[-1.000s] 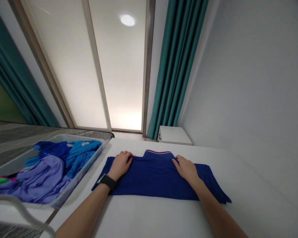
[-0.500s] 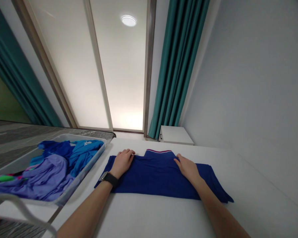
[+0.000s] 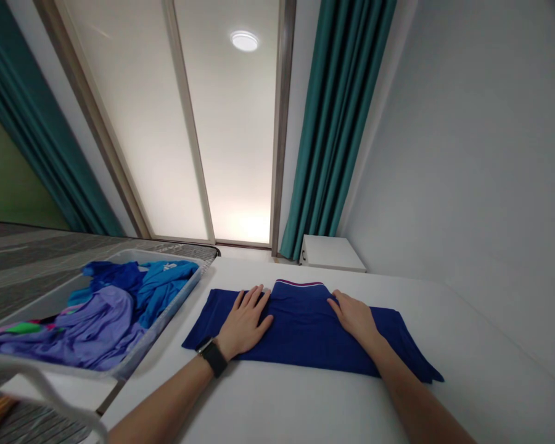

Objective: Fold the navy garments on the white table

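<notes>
A dark blue polo shirt (image 3: 305,336) with a red-trimmed collar lies partly folded on the white table (image 3: 305,407). My left hand (image 3: 246,320), with a black watch on the wrist, rests flat on the shirt's left shoulder, fingers stretched out. On the right shoulder beside the collar lies my right hand (image 3: 355,317), palm down with fingers extended. Neither hand holds anything.
A grey plastic bin (image 3: 166,317) at the left holds a heap of blue and purple clothes (image 3: 106,308). A white hanger (image 3: 50,394) shows at the lower left. A small white cabinet (image 3: 330,253) stands behind the table, by teal curtains (image 3: 333,123) and a white wall.
My left hand has gone from curled fingers at the shoulder edge to lying flat on the shirt, slid slightly right. The right hand has stayed put. The view has shifted a little.
</notes>
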Action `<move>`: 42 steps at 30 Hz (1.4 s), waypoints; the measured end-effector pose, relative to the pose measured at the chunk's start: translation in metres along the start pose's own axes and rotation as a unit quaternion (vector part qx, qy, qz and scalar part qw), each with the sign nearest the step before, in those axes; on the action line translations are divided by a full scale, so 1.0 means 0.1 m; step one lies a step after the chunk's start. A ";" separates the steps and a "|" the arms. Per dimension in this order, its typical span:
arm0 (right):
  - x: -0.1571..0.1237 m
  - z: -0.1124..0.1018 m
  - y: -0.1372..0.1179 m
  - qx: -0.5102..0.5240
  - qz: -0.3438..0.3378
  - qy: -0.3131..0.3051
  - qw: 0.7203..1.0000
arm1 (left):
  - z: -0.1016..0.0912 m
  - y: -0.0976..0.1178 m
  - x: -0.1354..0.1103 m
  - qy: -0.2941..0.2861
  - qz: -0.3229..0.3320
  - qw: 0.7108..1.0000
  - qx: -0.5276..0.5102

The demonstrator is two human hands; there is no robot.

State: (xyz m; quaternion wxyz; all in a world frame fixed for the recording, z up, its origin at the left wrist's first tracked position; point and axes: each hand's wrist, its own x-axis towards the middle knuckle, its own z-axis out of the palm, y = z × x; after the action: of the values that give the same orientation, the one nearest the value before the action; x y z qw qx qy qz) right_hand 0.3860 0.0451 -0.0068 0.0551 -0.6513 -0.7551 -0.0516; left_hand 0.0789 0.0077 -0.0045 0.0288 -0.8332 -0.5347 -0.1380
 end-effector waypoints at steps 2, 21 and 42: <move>0.00 0.00 0.00 0.007 -0.002 -0.004 1.000 | -0.02 -0.04 0.01 0.002 0.026 1.000 -0.010; -0.45 -0.18 -0.91 0.133 -0.233 0.017 0.963 | 0.08 -0.09 0.02 0.008 0.021 1.000 0.002; -0.45 -0.12 -0.88 0.166 -0.247 -0.054 0.953 | 0.03 -0.83 -0.10 -0.021 -0.122 0.992 0.006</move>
State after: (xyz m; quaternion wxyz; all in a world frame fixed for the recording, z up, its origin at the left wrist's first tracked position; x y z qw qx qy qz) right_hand 0.3054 -0.0141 -0.0020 0.1077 -0.4277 -0.8921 0.0977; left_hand 0.0004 0.0345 -0.0179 0.0051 -0.7643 -0.6336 -0.1198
